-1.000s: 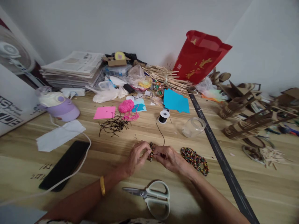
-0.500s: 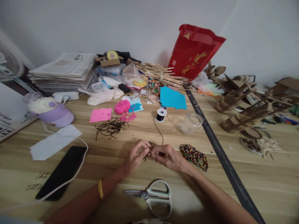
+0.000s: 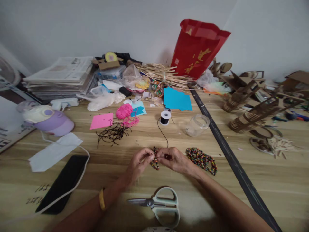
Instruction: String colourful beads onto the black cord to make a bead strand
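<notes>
Both hands at mid-desk, bit closer to the near edge than the far one. Beaded loop [image 3: 154, 165] is between them, held by both, hanging from the fingertips; can't tell if its low end touches the desk [image 3: 251, 174]. Left hand [image 3: 141, 161]: grip closed, thumb and forefinger pinching the loop's left side. Right hand [image 3: 174, 159]: grip also closed, fingertips on the loop's upper right; bead or cord in there, too small to make out. Yellow bangle [image 3: 102, 199] on the left wrist.

Black cord [image 3: 166, 140] runs from the spool [image 3: 165, 119], upright on the far side of the hands, down to just behind the right fingers. Bead strands [image 3: 201, 159] lie coiled beside the right forearm, toward the right edge. Glass jar [image 3: 197, 125] sits beyond those, near the dark strip [image 3: 228, 151] that crosses the desk from the far edge to the near one. Scissors [image 3: 151, 202] lie between the forearms by the near edge, blades pointing at the left edge.

Left of the spool: tangle of black cord pieces [image 3: 113, 132], pink card [image 3: 101, 120], pink yarn [image 3: 124, 111]. Black phone [image 3: 62, 183] toward the near left corner. Newspaper stack [image 3: 60, 75] in the far left corner, red bag [image 3: 198, 48] upright at the far edge.
</notes>
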